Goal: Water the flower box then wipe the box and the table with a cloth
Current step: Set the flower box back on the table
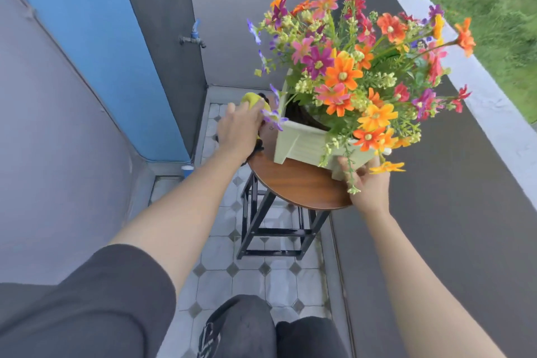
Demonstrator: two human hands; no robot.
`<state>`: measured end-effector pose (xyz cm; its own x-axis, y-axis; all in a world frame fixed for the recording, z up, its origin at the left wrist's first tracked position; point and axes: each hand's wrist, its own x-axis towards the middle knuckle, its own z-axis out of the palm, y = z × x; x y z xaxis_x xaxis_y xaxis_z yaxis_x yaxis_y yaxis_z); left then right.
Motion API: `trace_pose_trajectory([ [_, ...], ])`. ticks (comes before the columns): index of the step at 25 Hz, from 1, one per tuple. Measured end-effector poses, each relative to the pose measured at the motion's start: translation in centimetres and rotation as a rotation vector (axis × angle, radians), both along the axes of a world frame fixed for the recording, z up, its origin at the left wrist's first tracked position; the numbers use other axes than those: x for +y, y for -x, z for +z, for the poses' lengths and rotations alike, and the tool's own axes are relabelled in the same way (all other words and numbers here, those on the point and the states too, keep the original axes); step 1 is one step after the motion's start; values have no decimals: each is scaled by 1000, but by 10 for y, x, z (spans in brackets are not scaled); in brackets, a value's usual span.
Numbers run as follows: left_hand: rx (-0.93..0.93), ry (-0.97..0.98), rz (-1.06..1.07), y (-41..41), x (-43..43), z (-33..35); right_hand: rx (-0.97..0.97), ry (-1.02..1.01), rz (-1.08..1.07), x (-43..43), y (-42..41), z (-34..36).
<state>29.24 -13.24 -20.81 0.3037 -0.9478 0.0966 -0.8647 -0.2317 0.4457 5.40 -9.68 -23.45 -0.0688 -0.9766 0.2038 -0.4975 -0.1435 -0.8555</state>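
Two bare hands work at a pale green slatted wooden flower box point(302, 141) on a small round wood-grain table point(293, 183).

The left hand point(239, 131) lies palm down at the table's far left edge, fingers curled over a bunched yellow-green cloth point(252, 99) that it presses beside the box's left wall; a dark part of the cloth shows under the wrist. The right hand point(367, 183) grips the box's near right corner, fingers wrapped up its face, thumb hidden behind stems. The box looks tilted, that corner lifted off the tabletop, its left foot on the wood. Orange, pink, red and purple daisy-like flowers point(360, 67) crowd out of it. The table stands on a glossy black metal frame point(255, 229) over pale floor tiles point(250, 279) with dark diamond insets.
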Motion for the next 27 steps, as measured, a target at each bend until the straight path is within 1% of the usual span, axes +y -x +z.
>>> trace_pose_trajectory([
  [1,-57,6,-78,-1,-5,1,-4,-2,0,-1,0,-3],
  [3,-79,-48,-249,-14,-16,-3,16,7,-9,-2,-2,-3],
  [5,10,-133,-380,-25,-14,-4,50,-7,-25,-2,-3,-5],
  [6,57,-138,-412,-27,-10,-6,53,-32,-40,-1,-5,-4],
  [8,115,-119,-404,-26,3,-3,40,-95,-70,2,-7,-6],
  [10,109,-158,-378,-28,20,-1,14,-149,-90,8,-9,-4],
  [12,120,-195,-457,-32,41,-3,-6,-197,-104,14,-12,-2],
  [14,123,-197,-566,-39,65,-10,28,-229,-123,26,-15,4],
  [15,134,-220,-587,-43,78,-11,39,-238,-147,37,-19,8],
  [17,190,-282,-567,-51,104,-9,59,-263,-222,72,-30,15],
  [19,289,-351,-503,-55,130,4,103,-304,-200,114,-47,27],
  [22,488,-350,-319,-69,158,27,116,-516,43,152,-87,40],
  [25,757,-271,-58,-88,170,68,90,-638,278,144,-134,77],
  [26,853,-226,40,-95,172,84,38,-695,328,136,-151,94],
  [27,941,-171,117,-102,174,103,-59,-771,354,128,-168,113],
])
